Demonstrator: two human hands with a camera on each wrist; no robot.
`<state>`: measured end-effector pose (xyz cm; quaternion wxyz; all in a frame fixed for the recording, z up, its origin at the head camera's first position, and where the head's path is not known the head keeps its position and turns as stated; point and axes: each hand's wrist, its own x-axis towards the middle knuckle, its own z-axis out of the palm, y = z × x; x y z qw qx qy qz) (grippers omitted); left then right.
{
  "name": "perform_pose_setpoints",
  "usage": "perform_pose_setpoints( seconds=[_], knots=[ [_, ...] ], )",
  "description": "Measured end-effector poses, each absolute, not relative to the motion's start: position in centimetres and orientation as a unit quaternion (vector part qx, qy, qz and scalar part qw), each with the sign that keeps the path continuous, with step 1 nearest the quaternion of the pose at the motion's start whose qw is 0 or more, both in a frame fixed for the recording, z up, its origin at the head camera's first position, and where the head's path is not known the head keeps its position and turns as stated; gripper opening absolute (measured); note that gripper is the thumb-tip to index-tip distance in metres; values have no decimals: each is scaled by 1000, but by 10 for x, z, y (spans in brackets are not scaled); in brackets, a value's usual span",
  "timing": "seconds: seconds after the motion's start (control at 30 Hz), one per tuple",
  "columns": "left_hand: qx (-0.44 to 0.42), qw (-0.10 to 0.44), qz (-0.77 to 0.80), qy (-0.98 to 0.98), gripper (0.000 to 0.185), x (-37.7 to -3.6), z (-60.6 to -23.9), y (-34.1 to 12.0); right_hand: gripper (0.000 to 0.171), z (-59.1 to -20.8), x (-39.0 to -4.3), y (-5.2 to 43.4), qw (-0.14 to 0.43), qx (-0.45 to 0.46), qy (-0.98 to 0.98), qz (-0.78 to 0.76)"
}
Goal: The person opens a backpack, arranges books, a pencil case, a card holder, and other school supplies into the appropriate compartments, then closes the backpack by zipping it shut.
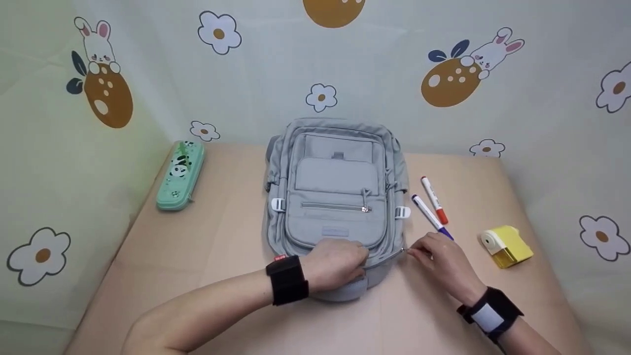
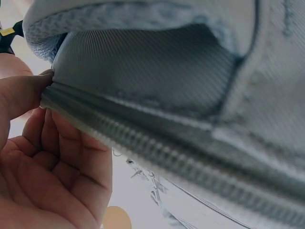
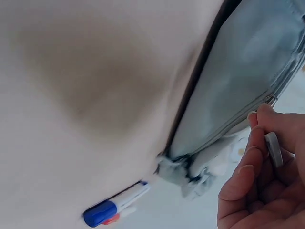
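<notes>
A grey backpack (image 1: 340, 175) lies front side up on the table, its top end towards the back curtain. Near its lower end my left hand (image 1: 337, 264) pinches the fabric edge beside a zipper; in the left wrist view the thumb lies over the zipper tape (image 2: 143, 138), with fingers curled beneath. At the backpack's lower right corner my right hand (image 1: 446, 264) pinches a zipper pull (image 1: 403, 250) between thumb and fingers. The right wrist view shows the pull's pale tab (image 3: 274, 149) against the palm and the metal slider (image 3: 270, 100) just past the fingertips.
Right of the backpack lie a blue-capped marker (image 1: 429, 212) and a red-capped marker (image 1: 434, 199). A yellow and white pencil sharpener (image 1: 508, 246) sits farther right. At the back left is a green panda pencil case (image 1: 180, 180). Patterned curtains (image 1: 266, 74) surround the table.
</notes>
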<state>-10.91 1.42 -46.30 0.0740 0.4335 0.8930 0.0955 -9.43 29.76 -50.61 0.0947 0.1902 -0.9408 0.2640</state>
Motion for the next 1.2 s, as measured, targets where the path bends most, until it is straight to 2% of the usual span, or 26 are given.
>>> perform_pose_setpoints(
  seconds=[0.3, 0.53, 0.7, 0.97, 1.2],
  knots=[
    [441, 82, 97, 889, 22, -110, -462, 17, 13, -510, -107, 307, 96, 168, -947, 255],
    [434, 104, 114, 888, 24, -117, -456, 23, 16, -509, -105, 310, 128, 180, -941, 254],
    [416, 117, 101, 896, 32, -127, -445, 44, 17, -507, -105, 309, 144, 189, -936, 259],
    [380, 109, 63, 917, 42, -140, -445, 82, 14, -503, -105, 304, 130, 186, -938, 261],
    [404, 79, 17, 911, 22, -142, -453, 93, 13, -502, -107, 303, 141, 195, -935, 261]
  ],
)
